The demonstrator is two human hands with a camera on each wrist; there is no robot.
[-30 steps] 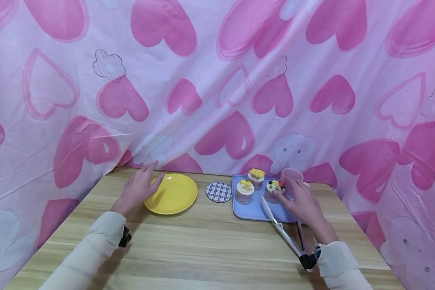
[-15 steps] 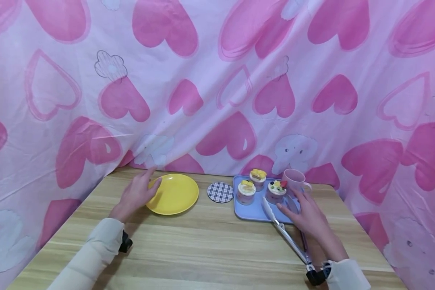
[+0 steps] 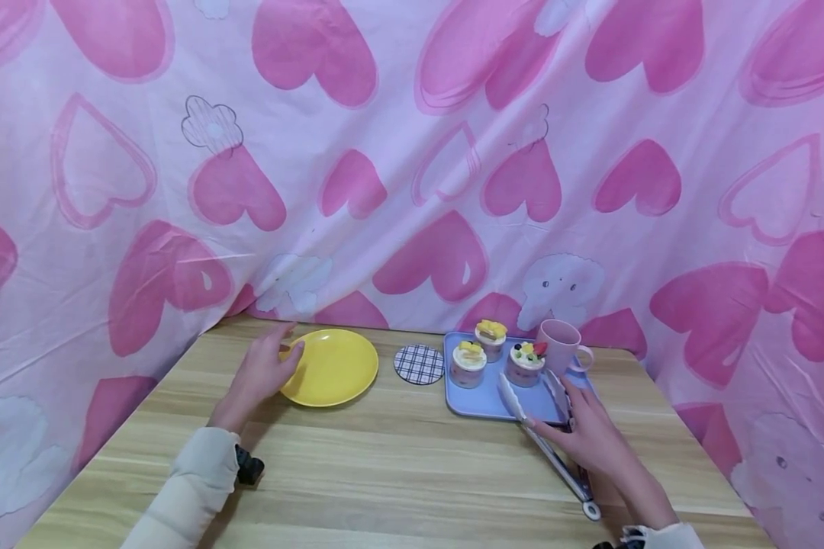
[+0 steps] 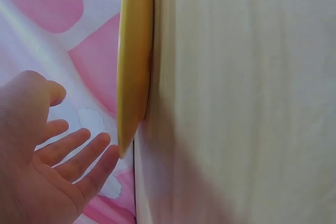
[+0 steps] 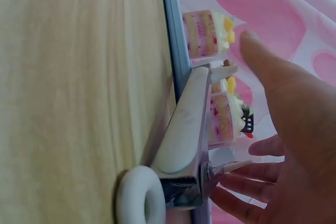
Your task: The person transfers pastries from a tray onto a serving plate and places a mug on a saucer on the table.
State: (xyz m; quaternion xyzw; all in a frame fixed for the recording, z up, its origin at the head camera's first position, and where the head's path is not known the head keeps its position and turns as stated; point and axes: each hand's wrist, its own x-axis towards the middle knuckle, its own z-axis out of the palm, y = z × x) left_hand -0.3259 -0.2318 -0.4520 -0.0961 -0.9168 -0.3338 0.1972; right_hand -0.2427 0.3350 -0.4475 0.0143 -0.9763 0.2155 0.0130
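My left hand [image 3: 261, 374] hovers at the left rim of the yellow plate [image 3: 336, 370], fingers spread; in the left wrist view a fingertip overlaps the rim, and I cannot tell whether it touches. My right hand [image 3: 593, 435] spreads over a pair of tongs [image 3: 556, 455], thumb by one arm and fingers by the other, not closed round them. The tongs lie with their white tips over the blue tray [image 3: 477, 402] and their ring end on the table. Three dessert cups, one fruit-topped [image 3: 525, 364] and two yellow-topped [image 3: 468, 366], stand on the tray.
A pink mug [image 3: 559, 347] stands at the tray's back right, handle to the right. Between plate and tray lies a round plaid coaster [image 3: 419, 364]. A pink heart-print cloth [image 3: 398, 191] hangs behind the wooden table [image 3: 384, 473].
My right hand has drawn back from beside the mug and fruit-topped cup towards the table's front, down over the tongs. My left hand has barely moved by the plate.
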